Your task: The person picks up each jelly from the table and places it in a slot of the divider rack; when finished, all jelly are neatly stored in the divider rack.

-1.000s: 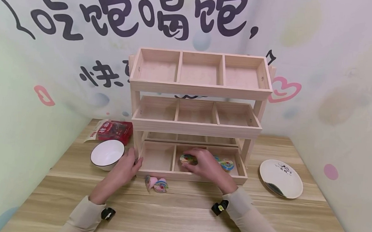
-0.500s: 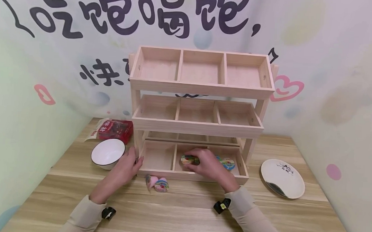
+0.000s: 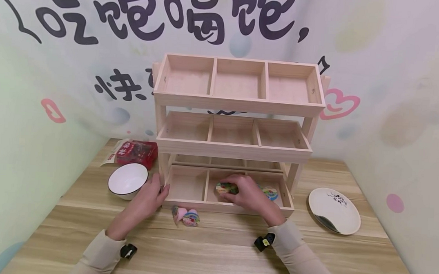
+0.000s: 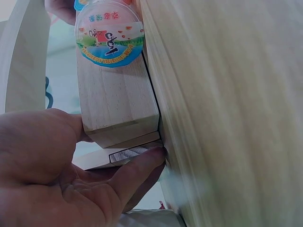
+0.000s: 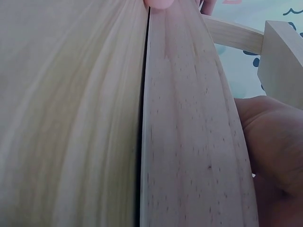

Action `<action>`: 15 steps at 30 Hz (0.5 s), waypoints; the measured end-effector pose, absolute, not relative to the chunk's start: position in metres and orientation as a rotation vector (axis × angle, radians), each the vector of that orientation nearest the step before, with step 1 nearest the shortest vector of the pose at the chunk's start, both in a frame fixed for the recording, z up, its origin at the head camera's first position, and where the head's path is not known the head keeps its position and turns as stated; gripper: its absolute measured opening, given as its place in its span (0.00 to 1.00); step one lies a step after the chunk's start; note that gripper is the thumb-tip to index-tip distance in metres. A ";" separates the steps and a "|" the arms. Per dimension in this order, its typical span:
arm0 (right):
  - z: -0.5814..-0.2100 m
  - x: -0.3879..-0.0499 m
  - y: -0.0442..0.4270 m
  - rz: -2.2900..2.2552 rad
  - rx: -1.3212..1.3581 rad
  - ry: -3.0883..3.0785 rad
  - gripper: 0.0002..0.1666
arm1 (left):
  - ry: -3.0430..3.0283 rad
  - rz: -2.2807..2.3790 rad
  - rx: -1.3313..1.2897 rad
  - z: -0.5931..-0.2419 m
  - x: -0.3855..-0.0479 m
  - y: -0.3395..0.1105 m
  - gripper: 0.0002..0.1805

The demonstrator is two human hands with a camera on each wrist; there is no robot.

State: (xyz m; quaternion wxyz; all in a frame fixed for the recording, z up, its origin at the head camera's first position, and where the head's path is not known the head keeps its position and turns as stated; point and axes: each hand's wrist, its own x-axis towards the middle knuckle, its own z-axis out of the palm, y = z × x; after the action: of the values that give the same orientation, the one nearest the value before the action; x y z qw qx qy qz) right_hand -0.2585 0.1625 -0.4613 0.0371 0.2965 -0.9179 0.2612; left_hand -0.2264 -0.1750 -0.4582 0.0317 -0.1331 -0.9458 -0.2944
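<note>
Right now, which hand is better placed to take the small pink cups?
Left hand, likely: nearer the pink cups, though gripping the wooden shelf; the right hand holds a colourful-lidded cup.

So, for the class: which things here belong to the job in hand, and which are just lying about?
Likely the job:
wooden rack
held cup, in the right hand
blue-rimmed cup
pink cups

Likely lying about:
bowl
plate
red packet

Matt wooden rack (image 3: 233, 150); glossy cup (image 4: 110, 35)
</note>
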 end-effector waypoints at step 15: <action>-0.461 -0.259 0.164 0.812 0.903 -2.837 0.22 | -2.944 -0.868 -0.378 -0.455 -0.225 -0.174 0.15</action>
State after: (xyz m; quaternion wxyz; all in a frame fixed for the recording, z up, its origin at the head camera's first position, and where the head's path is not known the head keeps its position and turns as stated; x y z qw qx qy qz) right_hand -0.2587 0.1640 -0.4606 0.0276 0.2925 -0.9190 0.2629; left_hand -0.2247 -0.1737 -0.4553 0.0244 -0.1222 -0.9517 -0.2806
